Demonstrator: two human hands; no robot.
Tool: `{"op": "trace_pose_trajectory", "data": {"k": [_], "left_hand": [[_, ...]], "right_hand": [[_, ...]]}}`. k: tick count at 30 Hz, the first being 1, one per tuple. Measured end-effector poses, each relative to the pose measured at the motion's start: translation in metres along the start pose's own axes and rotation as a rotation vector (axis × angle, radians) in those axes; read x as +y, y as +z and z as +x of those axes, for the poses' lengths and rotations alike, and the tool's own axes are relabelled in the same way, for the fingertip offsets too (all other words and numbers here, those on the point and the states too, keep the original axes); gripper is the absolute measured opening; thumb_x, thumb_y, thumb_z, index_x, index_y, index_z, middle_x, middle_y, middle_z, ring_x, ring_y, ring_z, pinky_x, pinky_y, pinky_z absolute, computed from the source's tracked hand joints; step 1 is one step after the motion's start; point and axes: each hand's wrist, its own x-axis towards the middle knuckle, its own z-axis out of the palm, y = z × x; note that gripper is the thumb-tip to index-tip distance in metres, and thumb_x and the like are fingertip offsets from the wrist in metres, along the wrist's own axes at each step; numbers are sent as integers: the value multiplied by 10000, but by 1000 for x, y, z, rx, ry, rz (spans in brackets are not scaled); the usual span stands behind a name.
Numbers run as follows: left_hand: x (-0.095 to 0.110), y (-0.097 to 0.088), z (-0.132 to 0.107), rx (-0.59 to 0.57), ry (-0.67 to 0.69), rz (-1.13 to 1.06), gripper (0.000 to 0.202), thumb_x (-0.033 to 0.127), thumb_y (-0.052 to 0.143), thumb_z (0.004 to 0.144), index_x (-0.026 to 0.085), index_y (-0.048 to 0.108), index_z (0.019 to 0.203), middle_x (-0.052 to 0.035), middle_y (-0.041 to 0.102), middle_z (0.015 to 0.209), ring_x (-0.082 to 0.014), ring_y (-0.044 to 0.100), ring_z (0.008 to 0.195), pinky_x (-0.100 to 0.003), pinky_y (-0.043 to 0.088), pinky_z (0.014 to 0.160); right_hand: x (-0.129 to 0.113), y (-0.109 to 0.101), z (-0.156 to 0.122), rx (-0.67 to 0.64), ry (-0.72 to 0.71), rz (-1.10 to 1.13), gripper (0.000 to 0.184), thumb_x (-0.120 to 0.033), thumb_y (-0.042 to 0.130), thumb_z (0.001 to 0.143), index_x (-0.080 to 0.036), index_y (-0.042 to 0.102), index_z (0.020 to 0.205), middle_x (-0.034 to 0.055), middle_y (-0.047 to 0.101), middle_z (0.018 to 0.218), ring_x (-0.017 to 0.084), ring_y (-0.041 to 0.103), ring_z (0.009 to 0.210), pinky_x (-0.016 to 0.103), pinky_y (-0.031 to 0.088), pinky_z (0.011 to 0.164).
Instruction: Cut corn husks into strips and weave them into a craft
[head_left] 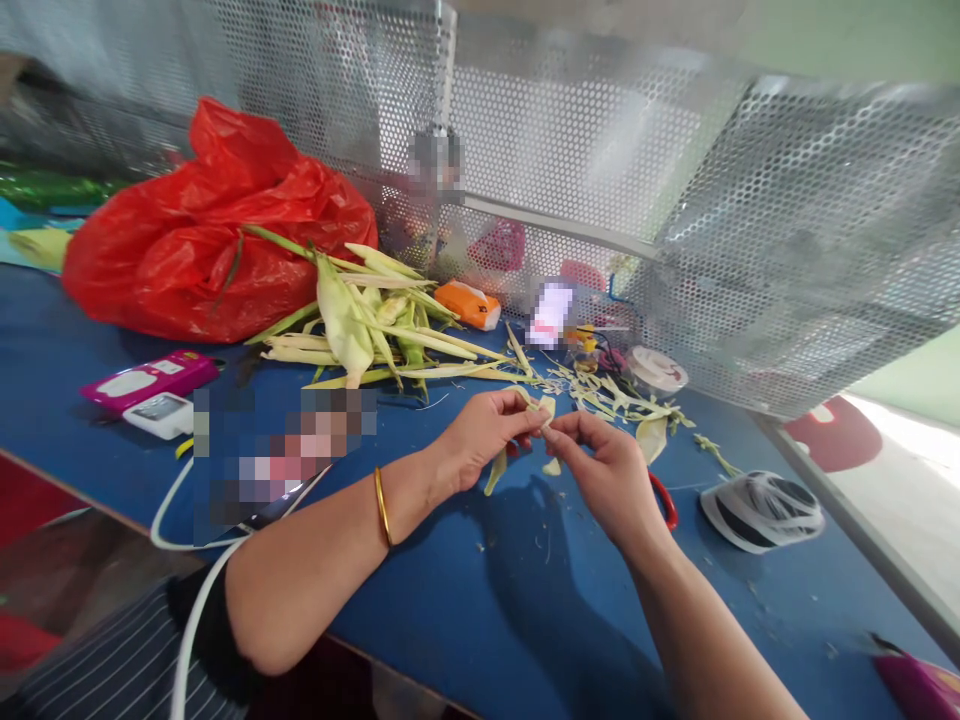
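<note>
My left hand (484, 435) and my right hand (604, 470) meet over the blue table (465, 600), both pinching a small strip of pale green husk (546, 408) between thumb and fingers. A longer piece of that husk hangs below my left hand (495, 470). Red-handled scissors (666, 500) lie just under my right hand, mostly hidden by it. A gold bangle sits on my left wrist.
A pile of corn husk leaves (367, 320) lies behind my hands beside a red plastic bag (202, 240). Husk scraps (622, 405), an orange box (469, 303), a tape roll (656, 370) and a white spool (761, 510) stand near the perforated metal screen (675, 220). Pink and white devices (150, 385) lie left.
</note>
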Motion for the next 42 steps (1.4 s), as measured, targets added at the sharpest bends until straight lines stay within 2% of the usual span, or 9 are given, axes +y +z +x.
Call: {"op": "trace_pose_trajectory", "data": {"k": [5, 16, 23, 27, 29, 31, 33, 36, 42], "left_hand": [[0, 0, 0, -4, -12, 74, 252, 369, 733, 725, 161, 594, 705, 41, 540, 598, -73, 470, 525, -219, 346, 488], [2, -3, 2, 12, -46, 65, 280, 380, 775, 683, 155, 608, 692, 37, 547, 591, -66, 451, 507, -217, 329, 474], [2, -6, 4, -19, -34, 94, 227, 365, 712, 744, 144, 662, 735, 12, 581, 659, -62, 448, 527, -212, 284, 463], [5, -6, 5, -57, -124, 39, 320, 432, 578, 845, 132, 681, 802, -8, 596, 693, -54, 421, 496, -217, 211, 438], [6, -5, 4, -62, -137, 36, 345, 439, 543, 863, 130, 660, 764, -11, 590, 675, -56, 419, 490, -221, 199, 437], [6, -4, 3, -56, -123, 53, 335, 434, 564, 849, 134, 625, 713, -7, 581, 653, -55, 409, 486, -224, 199, 444], [6, -3, 2, -59, -104, 69, 311, 418, 612, 818, 142, 594, 676, 7, 564, 623, -49, 386, 476, -225, 204, 456], [6, -3, 0, -58, -86, 102, 287, 378, 655, 778, 152, 560, 629, 25, 540, 576, -44, 359, 462, -226, 219, 473], [6, -1, 0, -60, -81, 181, 180, 308, 659, 739, 148, 628, 662, 37, 530, 546, -51, 375, 477, -216, 253, 492]], "right_hand": [[-2, -6, -1, -1, -5, -31, 224, -356, 616, 820, -203, 627, 657, -16, 607, 605, 144, 526, 590, 268, 392, 588], [-2, -10, 0, -59, 34, 2, 226, -367, 624, 812, -196, 647, 665, -16, 612, 610, 143, 524, 609, 276, 390, 606], [-3, -13, -1, -60, 15, -74, 280, -408, 583, 854, -202, 664, 682, -18, 609, 602, 145, 536, 588, 271, 386, 577], [1, -17, 2, 176, -112, -273, 225, -374, 556, 878, -225, 721, 841, 38, 715, 867, 205, 640, 810, 312, 448, 707], [5, -16, 4, 151, -149, -247, 222, -359, 568, 870, -230, 724, 959, 65, 722, 1017, 233, 651, 941, 344, 469, 795], [9, -13, 6, 56, -133, -163, 245, -361, 574, 864, -228, 717, 1014, 74, 728, 1051, 246, 653, 993, 369, 477, 845], [12, -10, 7, -9, -98, -101, 235, -370, 582, 860, -225, 717, 988, 67, 745, 1011, 248, 663, 980, 372, 481, 850], [12, -8, 7, -21, -85, -120, 187, -360, 584, 861, -226, 713, 884, 37, 752, 885, 226, 672, 864, 340, 481, 780], [8, -11, 5, 77, -284, -333, 157, -263, 546, 886, -233, 658, 780, 6, 728, 798, 195, 639, 774, 341, 442, 781]]}}
